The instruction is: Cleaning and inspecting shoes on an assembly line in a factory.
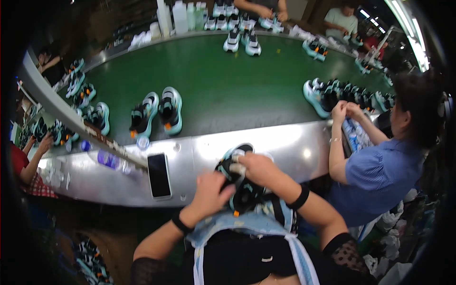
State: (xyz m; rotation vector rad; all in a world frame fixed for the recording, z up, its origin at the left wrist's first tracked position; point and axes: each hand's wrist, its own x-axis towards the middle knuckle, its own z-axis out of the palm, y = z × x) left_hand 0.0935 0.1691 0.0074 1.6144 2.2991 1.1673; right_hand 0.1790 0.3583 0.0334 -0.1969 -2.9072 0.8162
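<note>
Right in front of my body, at the near edge of the metal ledge, a pair of black sneakers (247, 195) with white and pale teal parts is held close to my apron. My right hand (261, 169) is closed on the upper part of the farther sneaker, with something white at its fingertips, perhaps finger covers. Beside the pair, on its left, my left hand (208, 194) is slightly smeared by motion. Its thumb points toward the sneakers and its other fingers are mostly hidden, so its grip is unclear.
A phone (159, 175) lies on the metal ledge (209, 147), left of my hands. Beyond runs a green belt (199, 71) carrying several sneakers, including a pair (170, 110). A purple-labelled bottle (108, 159) lies by a slanted post (71, 107). A co-worker in blue (384, 166) sits at right.
</note>
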